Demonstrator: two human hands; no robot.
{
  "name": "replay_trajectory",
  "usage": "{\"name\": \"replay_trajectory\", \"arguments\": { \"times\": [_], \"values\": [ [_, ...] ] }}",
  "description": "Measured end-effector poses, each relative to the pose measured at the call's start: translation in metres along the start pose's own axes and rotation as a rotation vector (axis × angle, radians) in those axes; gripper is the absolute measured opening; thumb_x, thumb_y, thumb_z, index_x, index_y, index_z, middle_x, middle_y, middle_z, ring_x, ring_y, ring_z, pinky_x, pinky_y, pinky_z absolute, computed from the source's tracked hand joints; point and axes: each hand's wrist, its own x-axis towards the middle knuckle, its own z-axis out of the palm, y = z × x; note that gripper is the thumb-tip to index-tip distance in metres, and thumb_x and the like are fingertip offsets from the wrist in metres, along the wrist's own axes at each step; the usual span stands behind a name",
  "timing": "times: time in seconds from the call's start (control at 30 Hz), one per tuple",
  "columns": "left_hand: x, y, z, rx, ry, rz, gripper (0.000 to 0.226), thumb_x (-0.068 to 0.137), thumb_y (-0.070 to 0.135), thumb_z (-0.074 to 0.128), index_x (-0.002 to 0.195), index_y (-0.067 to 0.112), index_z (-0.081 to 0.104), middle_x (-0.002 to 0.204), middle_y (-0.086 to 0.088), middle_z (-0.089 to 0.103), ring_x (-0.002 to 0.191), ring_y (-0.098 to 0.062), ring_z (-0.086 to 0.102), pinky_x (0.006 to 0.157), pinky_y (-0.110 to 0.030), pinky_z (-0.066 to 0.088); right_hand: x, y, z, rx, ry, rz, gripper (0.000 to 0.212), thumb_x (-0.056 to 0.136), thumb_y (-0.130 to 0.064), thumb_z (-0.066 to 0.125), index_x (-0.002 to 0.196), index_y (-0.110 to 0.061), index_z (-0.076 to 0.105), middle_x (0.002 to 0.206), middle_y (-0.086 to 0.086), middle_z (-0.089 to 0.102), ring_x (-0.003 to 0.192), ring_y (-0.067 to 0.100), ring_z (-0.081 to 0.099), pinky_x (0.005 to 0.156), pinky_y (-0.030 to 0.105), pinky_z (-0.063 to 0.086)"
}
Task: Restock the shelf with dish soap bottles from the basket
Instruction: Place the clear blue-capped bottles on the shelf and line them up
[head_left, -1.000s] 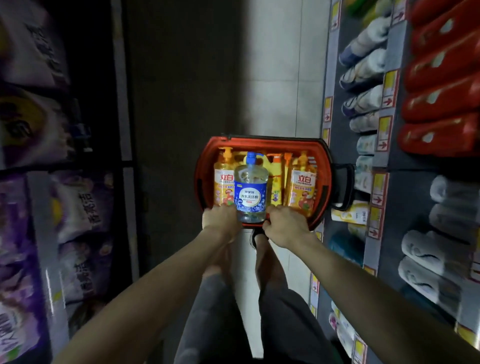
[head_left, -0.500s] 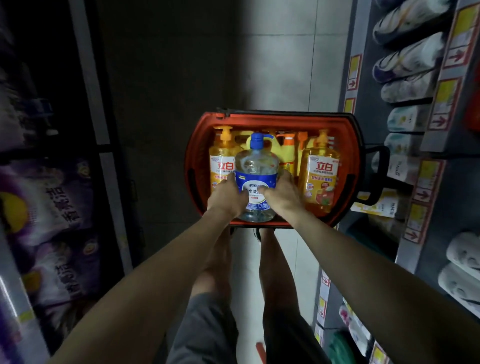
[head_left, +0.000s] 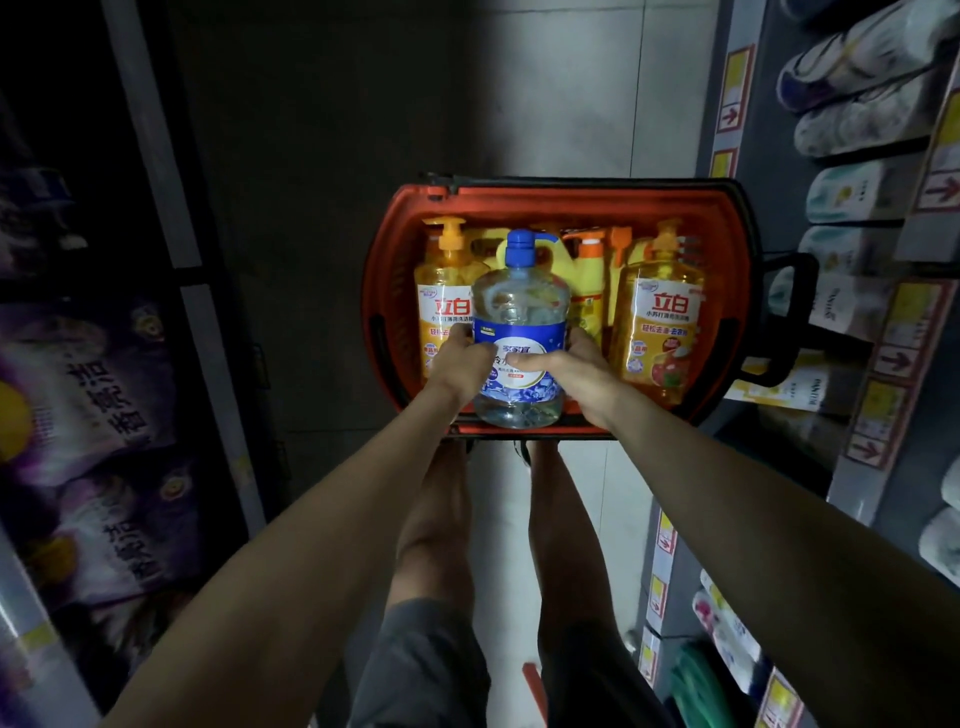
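Both forearms run off the bottom edge; the left hand (head_left: 460, 358) and right hand (head_left: 569, 364) clasp the upright blue-capped clear bottle (head_left: 519, 306), their fingers hidden behind it, at the red basket (head_left: 571, 195)'s near rim; yellow soap bottles (head_left: 660, 322) stand partly covered behind; the right-hand shelf (head_left: 883, 322) is cropped.

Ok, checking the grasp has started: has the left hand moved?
Yes: the left hand went from the basket's near rim forward onto the bottle's label.
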Motion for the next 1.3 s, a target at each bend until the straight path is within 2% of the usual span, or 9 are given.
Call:
{"name": "replay_trajectory", "arguments": {
  "times": [0.27,0.47,0.63,0.73,0.83,0.97,1.13,1.23,1.3],
  "values": [
    [-0.011,0.008,0.001,0.045,0.013,-0.005,0.042,0.096,0.009,0.058,0.138,0.009,0.055,0.128,-0.015,0.071,0.115,-0.034,0.070,0.103,-0.052,0.058,-0.004,0.008,0.007,0.071,0.051,-0.017,0.078,0.071,-0.011,0.097,0.138,-0.005,0.058,0.125,0.016,0.074,0.107,0.031,0.076,0.097,0.053,0.061],
    [-0.045,0.025,-0.004,0.121,0.023,0.031,0.038,0.096,0.013,0.057,0.133,0.008,0.064,0.126,-0.014,0.073,0.114,-0.033,0.071,0.102,-0.049,0.058,-0.031,0.007,-0.004,0.136,0.046,-0.057,0.081,0.070,-0.012,0.098,0.139,-0.007,0.056,0.124,0.015,0.075,0.106,0.034,0.077,0.095,0.056,0.061],
    [-0.101,0.054,-0.009,0.151,0.030,0.108,0.025,0.097,0.016,0.059,0.121,0.013,0.066,0.120,-0.011,0.075,0.110,-0.031,0.072,0.101,-0.048,0.059,-0.074,-0.011,-0.018,0.156,0.055,-0.106,0.083,0.065,-0.017,0.101,0.134,-0.009,0.055,0.118,0.011,0.077,0.094,0.024,0.080,0.080,0.045,0.067],
    [-0.142,0.075,-0.015,0.154,0.026,0.155,0.016,0.098,0.017,0.061,0.113,0.017,0.066,0.117,-0.010,0.076,0.106,-0.029,0.074,0.099,-0.047,0.060,-0.107,-0.029,-0.030,0.135,0.040,-0.151,0.089,0.059,-0.026,0.104,0.133,-0.013,0.058,0.117,0.009,0.078,0.095,0.024,0.080,0.083,0.049,0.066],
    [-0.186,0.094,-0.023,0.176,0.008,0.214,0.020,0.097,0.021,0.063,0.116,0.015,0.070,0.113,-0.006,0.078,0.102,-0.025,0.075,0.098,-0.047,0.060,-0.146,-0.052,-0.043,0.116,0.023,-0.216,0.093,0.054,-0.032,0.105,0.131,-0.022,0.055,0.116,0.005,0.079,0.096,0.024,0.080,0.084,0.051,0.066],
    [-0.253,0.116,-0.035,0.173,-0.005,0.299,0.028,0.099,0.029,0.067,0.126,0.021,0.067,0.121,-0.002,0.075,0.108,-0.021,0.073,0.102,-0.045,0.057,-0.208,-0.091,-0.063,0.053,-0.024,-0.281,0.117,0.033,-0.056,0.106,0.132,-0.024,0.054,0.115,0.001,0.080,0.098,0.022,0.080,0.087,0.053,0.065],
    [-0.335,0.129,-0.046,0.128,-0.008,0.422,0.045,0.095,0.050,0.074,0.132,0.027,0.065,0.120,0.008,0.077,0.104,-0.009,0.075,0.097,-0.033,0.059,-0.283,-0.127,-0.082,-0.069,-0.050,-0.377,0.131,0.030,-0.065,0.103,0.141,-0.022,0.049,0.127,0.004,0.075,0.107,0.025,0.077,0.094,0.054,0.062],
    [-0.376,0.128,-0.046,0.015,0.029,0.464,0.043,0.091,0.057,0.076,0.123,0.030,0.064,0.118,0.008,0.077,0.100,-0.002,0.076,0.090,-0.025,0.060,-0.322,-0.143,-0.091,-0.126,-0.068,-0.424,0.131,0.039,-0.057,0.106,0.147,-0.016,0.044,0.135,0.006,0.070,0.112,0.023,0.075,0.094,0.051,0.063],
    [-0.398,0.124,-0.044,-0.086,0.011,0.461,0.055,0.089,0.059,0.077,0.128,0.023,0.062,0.123,0.002,0.076,0.106,-0.011,0.076,0.097,-0.037,0.061,-0.343,-0.152,-0.096,-0.169,-0.107,-0.453,0.124,0.046,-0.049,0.106,0.147,-0.015,0.044,0.135,0.007,0.070,0.112,0.024,0.075,0.093,0.050,0.063]
  ]
}}
